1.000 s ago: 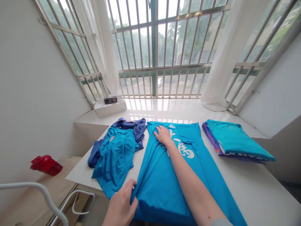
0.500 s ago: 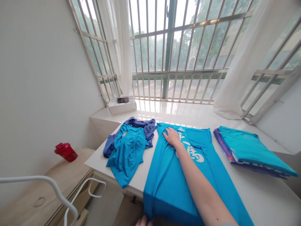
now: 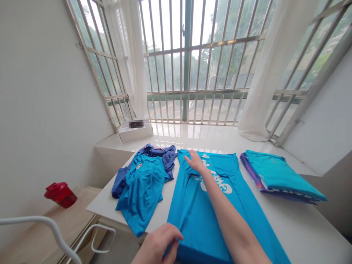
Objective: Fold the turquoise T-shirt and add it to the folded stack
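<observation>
So, my hands on the blue shirt (image 3: pixel 189 207).
My right hand (image 3: pixel 195 162) lay flat and open on it, gripping nothing; my left hand (image 3: pixel 159 246) curled at its edge, grip unclear.

I'm in what looks like a room in a home: plain white walls (image 3: pixel 46 102), sheer curtains (image 3: pixel 125 55) tied back at a big barred window (image 3: pixel 187 62), and trees outside. A glossy white windowsill (image 3: pixel 192 134) runs beneath the glass. Folded shirts (image 3: pixel 280 174) lie on my white tabletop (image 3: pixel 302 231), and just left of it a red bottle (image 3: pixel 61 194) sits on a low wooden cabinet (image 3: pixel 68 216).
</observation>
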Motion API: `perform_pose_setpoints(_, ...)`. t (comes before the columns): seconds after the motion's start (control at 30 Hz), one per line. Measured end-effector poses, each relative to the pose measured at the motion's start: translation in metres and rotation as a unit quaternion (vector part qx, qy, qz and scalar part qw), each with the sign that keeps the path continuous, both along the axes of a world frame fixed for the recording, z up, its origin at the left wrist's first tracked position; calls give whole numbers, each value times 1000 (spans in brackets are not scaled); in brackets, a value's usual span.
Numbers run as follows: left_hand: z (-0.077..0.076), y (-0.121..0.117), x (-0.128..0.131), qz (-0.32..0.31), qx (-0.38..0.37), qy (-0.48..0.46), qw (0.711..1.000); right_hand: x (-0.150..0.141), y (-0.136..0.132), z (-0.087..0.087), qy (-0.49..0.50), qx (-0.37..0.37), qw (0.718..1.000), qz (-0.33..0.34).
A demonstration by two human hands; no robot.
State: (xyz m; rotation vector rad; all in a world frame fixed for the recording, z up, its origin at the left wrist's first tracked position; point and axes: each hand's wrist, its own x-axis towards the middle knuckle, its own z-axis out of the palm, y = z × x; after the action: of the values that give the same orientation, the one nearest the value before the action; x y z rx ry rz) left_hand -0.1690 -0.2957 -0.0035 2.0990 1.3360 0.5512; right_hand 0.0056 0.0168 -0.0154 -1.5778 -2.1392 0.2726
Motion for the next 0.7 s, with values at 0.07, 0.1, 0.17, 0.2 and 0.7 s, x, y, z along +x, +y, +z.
perform_pose_setpoints(0.07, 20, 29, 1, 17, 91, 44, 995, -4, -7, 28, 43, 48, 998, 17)
perform_pose_setpoints(0.1, 26, 46, 3, 12, 126, 78, 989, -5, -13, 41, 98, 88, 990, 48)
perform_pose_setpoints(0.17, 28, 84, 6, -7, 174, 138, 975, -7, -28, 57, 169, 132, 970, 111)
perform_pose_setpoints(0.2, 27, 103, 8, -15, 186, 163, 969, -7, -35, 59, 178, 134, 966, 134)
perform_pose_setpoints(0.7, -48, 255, 37, 10, 222, 184, 957, 22, -72, -52, 63, 82, 993, 57)
